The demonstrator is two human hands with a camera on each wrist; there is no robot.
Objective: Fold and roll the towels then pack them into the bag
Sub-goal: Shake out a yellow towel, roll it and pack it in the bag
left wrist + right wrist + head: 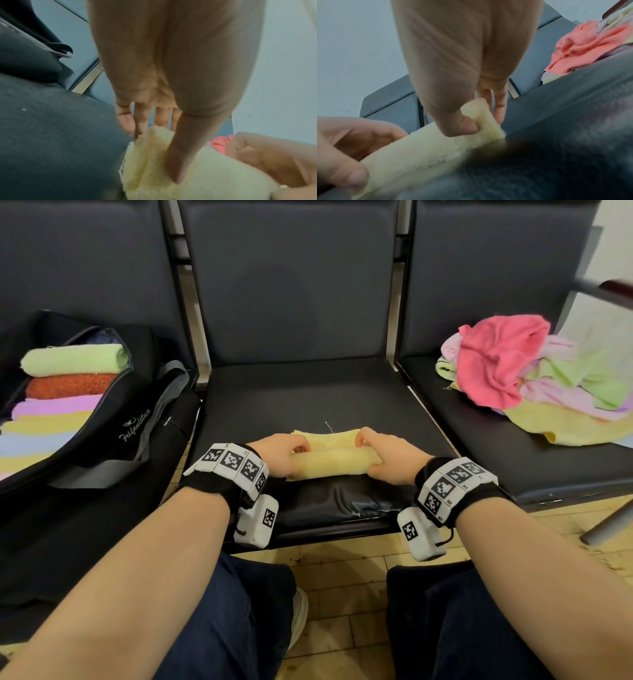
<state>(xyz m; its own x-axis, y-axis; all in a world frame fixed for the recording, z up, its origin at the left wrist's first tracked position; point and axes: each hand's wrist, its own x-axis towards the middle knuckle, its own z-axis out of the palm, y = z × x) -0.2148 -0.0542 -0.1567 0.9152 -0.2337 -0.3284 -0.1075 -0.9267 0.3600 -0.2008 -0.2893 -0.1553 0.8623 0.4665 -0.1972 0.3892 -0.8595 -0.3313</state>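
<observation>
I count three dark seats in a row; the middle seat (pixel 308 392) carries one yellow towel (pixel 334 462), mostly rolled, with a short flat tail left beyond the roll. My left hand (pixel 279 455) grasps the roll's left end, thumb on the near side and fingers over the top, and my right hand (pixel 388 457) grasps the right end, its thumb pressed into the cloth. On the left seat lies one black bag (pixel 113 419), open, with seven rolled towels visible in a line: green, orange, purple, yellow, blue, yellow, and a pink one at the picture's edge. On the right seat sits one loose pile (pixel 534 378) of unrolled towels, pink on top, with green, lilac and yellow beneath; I cannot count them.
</observation>
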